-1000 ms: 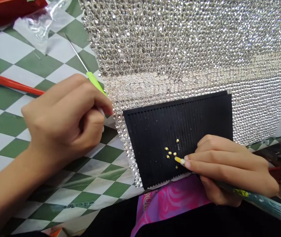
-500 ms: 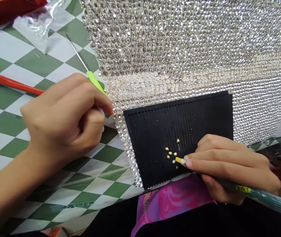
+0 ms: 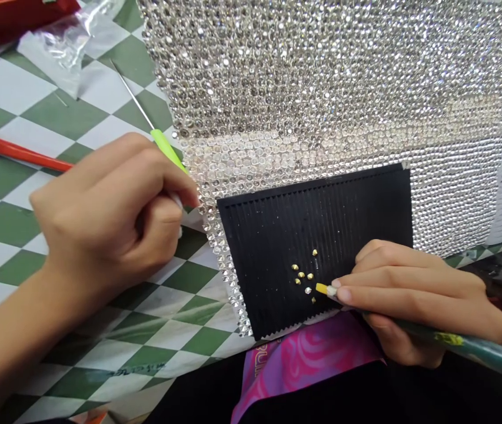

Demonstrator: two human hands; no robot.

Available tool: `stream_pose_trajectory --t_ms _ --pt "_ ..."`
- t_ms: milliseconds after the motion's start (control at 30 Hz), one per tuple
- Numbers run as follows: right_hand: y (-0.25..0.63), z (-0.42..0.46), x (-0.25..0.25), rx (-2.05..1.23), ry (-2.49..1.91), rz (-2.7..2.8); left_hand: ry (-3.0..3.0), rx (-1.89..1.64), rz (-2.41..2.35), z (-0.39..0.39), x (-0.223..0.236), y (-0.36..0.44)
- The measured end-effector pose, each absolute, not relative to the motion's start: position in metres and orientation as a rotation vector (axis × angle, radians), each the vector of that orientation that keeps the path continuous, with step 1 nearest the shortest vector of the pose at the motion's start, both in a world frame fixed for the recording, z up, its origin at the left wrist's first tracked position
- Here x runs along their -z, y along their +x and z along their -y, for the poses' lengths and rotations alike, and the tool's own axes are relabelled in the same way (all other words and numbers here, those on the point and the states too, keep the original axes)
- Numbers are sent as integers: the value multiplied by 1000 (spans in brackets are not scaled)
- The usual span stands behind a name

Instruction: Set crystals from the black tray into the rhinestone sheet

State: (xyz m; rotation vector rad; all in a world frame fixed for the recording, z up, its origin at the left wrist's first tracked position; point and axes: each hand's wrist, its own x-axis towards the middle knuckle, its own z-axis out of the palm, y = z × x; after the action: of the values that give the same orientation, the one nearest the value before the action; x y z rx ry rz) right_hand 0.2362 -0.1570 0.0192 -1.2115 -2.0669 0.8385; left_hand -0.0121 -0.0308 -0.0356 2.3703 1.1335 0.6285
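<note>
My right hand (image 3: 414,294) grips a dark green pencil-like picker (image 3: 475,347) with a yellow tip (image 3: 322,288). The tip hovers just right of a clear rhinestone (image 3: 308,290). Several gold-backed rhinestones (image 3: 301,275) lie loose around it on a black ridged tray (image 3: 268,247). The tray rests on a sheet of silver rhinestones (image 3: 321,76). At the sheet's left edge my left hand (image 3: 118,200) is closed, fingers curled; a bit of something white shows by its thumb, too hidden to name.
An awl with a lime-green handle (image 3: 166,150) lies beyond my left hand. To the left are a red-handled brush (image 3: 16,150) and a clear plastic bag (image 3: 56,56) on the green-and-white checked tablecloth (image 3: 7,194). A pink-purple packet (image 3: 308,359) sits below the tray.
The picker's tip has drawn slightly right, away from the clear rhinestone, which now shows face up and apart from it. My left hand keeps its closed pose.
</note>
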Motion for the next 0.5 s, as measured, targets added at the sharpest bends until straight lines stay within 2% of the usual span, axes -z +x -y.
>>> stream_pose_trajectory --t_ms 233,500 --pt "240 158 -21 -1031 -1101 2106 2370 -579 -1132 31 33 -15" --pt "235 163 -22 -975 -1187 2176 2410 -570 -1114 32 36 -15"
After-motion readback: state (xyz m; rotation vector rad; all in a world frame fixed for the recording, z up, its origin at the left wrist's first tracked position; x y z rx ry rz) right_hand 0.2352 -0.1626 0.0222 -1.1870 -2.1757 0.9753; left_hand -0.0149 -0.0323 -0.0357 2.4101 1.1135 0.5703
